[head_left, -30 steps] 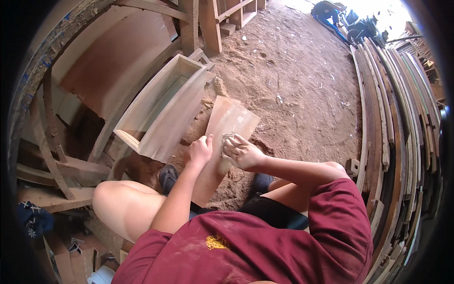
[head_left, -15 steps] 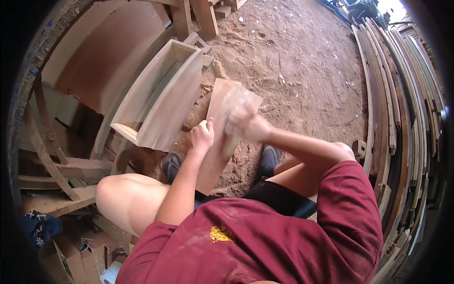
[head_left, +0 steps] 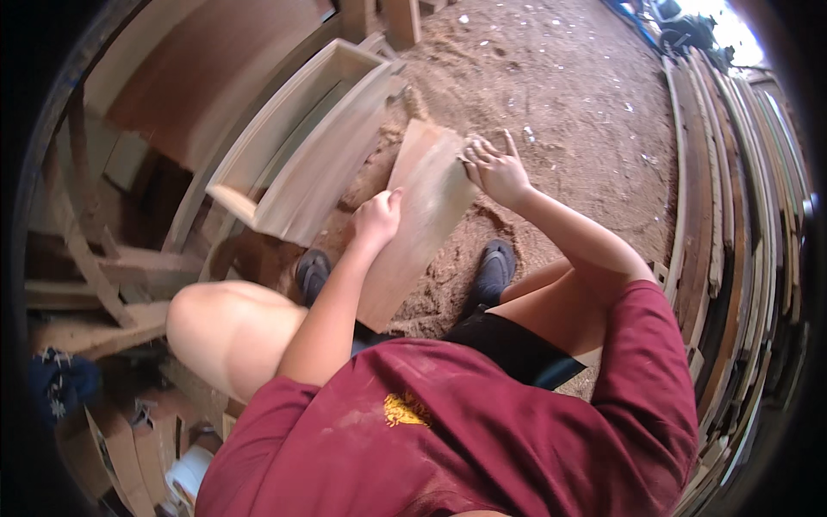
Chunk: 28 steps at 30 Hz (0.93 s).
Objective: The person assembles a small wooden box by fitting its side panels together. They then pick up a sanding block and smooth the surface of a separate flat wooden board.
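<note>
A flat wooden board [head_left: 413,220] slants away from me between my feet, its near end close to my lap. My left hand [head_left: 376,218] is closed round the board's left edge, thumb uppermost. At the far right corner of the board is my right hand [head_left: 500,170], its fingers spread and one of them raised. Those fingertips touch or hover just over the corner; whether anything thin lies under them I cannot make out. Left of the board stands an open wooden drawer box [head_left: 332,159] with pale sides.
Stacked long planks [head_left: 719,189] line the right side. Wooden frame pieces [head_left: 103,258] and a large curved panel [head_left: 207,69] fill the left. Sandy ground [head_left: 560,103] with light scraps stretches ahead. A white roll [head_left: 188,472] and wood offcuts [head_left: 129,448] lie at lower left.
My right hand has moved from the middle of the board to its far right corner, its fingers now spread. The left hand keeps its grip on the edge; the view has shifted slightly.
</note>
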Tool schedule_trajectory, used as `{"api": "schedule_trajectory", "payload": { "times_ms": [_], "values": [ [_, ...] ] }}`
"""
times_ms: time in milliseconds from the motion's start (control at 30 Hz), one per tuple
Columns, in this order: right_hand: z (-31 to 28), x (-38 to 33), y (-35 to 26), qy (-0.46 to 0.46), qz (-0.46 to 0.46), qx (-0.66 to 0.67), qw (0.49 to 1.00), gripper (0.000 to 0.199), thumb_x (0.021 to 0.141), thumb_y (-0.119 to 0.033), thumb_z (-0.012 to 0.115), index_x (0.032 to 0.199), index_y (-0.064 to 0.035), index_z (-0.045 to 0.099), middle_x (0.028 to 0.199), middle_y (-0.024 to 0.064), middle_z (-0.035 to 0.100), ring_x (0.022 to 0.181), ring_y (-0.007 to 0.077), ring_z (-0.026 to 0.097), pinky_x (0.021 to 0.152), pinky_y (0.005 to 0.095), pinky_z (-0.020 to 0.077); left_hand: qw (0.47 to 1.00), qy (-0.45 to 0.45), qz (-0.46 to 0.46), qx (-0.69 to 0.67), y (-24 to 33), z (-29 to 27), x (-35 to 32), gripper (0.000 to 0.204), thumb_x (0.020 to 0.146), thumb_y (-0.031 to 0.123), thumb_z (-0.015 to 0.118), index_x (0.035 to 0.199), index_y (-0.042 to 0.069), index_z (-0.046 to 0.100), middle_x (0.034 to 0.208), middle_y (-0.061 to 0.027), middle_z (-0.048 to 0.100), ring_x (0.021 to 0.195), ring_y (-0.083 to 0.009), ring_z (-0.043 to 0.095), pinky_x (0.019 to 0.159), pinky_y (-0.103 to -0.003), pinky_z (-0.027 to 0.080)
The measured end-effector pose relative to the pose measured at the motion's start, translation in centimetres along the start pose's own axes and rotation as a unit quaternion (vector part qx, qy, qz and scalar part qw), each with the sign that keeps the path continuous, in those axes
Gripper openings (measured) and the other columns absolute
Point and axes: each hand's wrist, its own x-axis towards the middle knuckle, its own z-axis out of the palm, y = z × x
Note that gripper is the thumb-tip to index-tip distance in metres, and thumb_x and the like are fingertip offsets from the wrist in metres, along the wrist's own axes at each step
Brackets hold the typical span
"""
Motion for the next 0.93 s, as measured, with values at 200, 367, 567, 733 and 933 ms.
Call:
{"api": "schedule_trajectory", "payload": {
  "times_ms": [200, 367, 567, 733, 933],
  "values": [
    [-2.3, -4.9, -11.8, 0.149, -0.29, 0.146, 0.934, 0.036, 0.084, -0.031, 0.06, 0.119, -0.0281, 0.065, 0.13, 0.0044, 0.061, 0.132, 0.0246, 0.05, 0.118, 0.0609, 0.0194, 0.966, -0.121, -0.034, -0.226, -3.0, 0.4, 1.9, 0.057, 0.103, 0.048, 0.045, 0.115, -0.005, 0.064, 0.106, -0.0182, 0.07, 0.099, -0.0226, 0.064, 0.09, -0.038, 0.048],
    [0.6, -2.3, -4.2, 0.091, -0.228, 0.128, 0.961, 0.038, 0.085, -0.024, 0.062, 0.123, -0.0249, 0.066, 0.137, 0.0006, 0.059, 0.14, 0.0178, 0.042, 0.119, 0.0593, 0.0208, 0.957, -0.147, -0.069, -0.239, -2.0, -0.1, 1.8, 0.06, 0.102, 0.049, 0.048, 0.117, -0.007, 0.062, 0.106, -0.0125, 0.07, 0.096, -0.0167, 0.061, 0.089, -0.035, 0.048],
    [-3.4, -4.3, -8.1, 0.066, -0.275, 0.096, 0.954, 0.044, 0.095, -0.025, 0.053, 0.138, -0.0124, 0.052, 0.144, 0.0088, 0.05, 0.141, 0.0218, 0.039, 0.117, 0.0518, 0.0228, 0.948, -0.15, -0.075, -0.272, -2.5, -0.1, 2.1, 0.058, 0.102, 0.046, 0.049, 0.116, -0.008, 0.062, 0.106, -0.0161, 0.07, 0.096, -0.0203, 0.062, 0.088, -0.036, 0.048],
    [-1.8, -4.9, -10.0, 0.004, -0.304, 0.489, 0.818, 0.031, 0.091, -0.022, 0.06, 0.12, -0.0127, 0.067, 0.145, 0.0088, 0.052, 0.143, 0.0234, 0.038, 0.12, 0.0498, 0.0224, 0.946, -0.108, -0.07, -0.298, -2.6, 1.1, 1.8, 0.057, 0.102, 0.046, 0.048, 0.114, -0.007, 0.063, 0.096, -0.0176, 0.07, 0.089, -0.0215, 0.063, 0.085, -0.038, 0.049],
    [-0.7, -0.7, -1.5, -0.016, -0.121, 0.047, 0.991, 0.034, 0.104, -0.03, 0.044, 0.13, -0.0195, 0.063, 0.155, 0.0111, 0.037, 0.15, 0.0306, 0.02, 0.124, 0.0459, 0.0079, 0.948, -0.125, -0.052, -0.289, -3.8, 1.6, 3.2, 0.058, 0.101, 0.047, 0.048, 0.125, -0.006, 0.059, 0.123, -0.0261, 0.064, 0.115, -0.0308, 0.061, 0.099, -0.04, 0.045]
  ]
}}
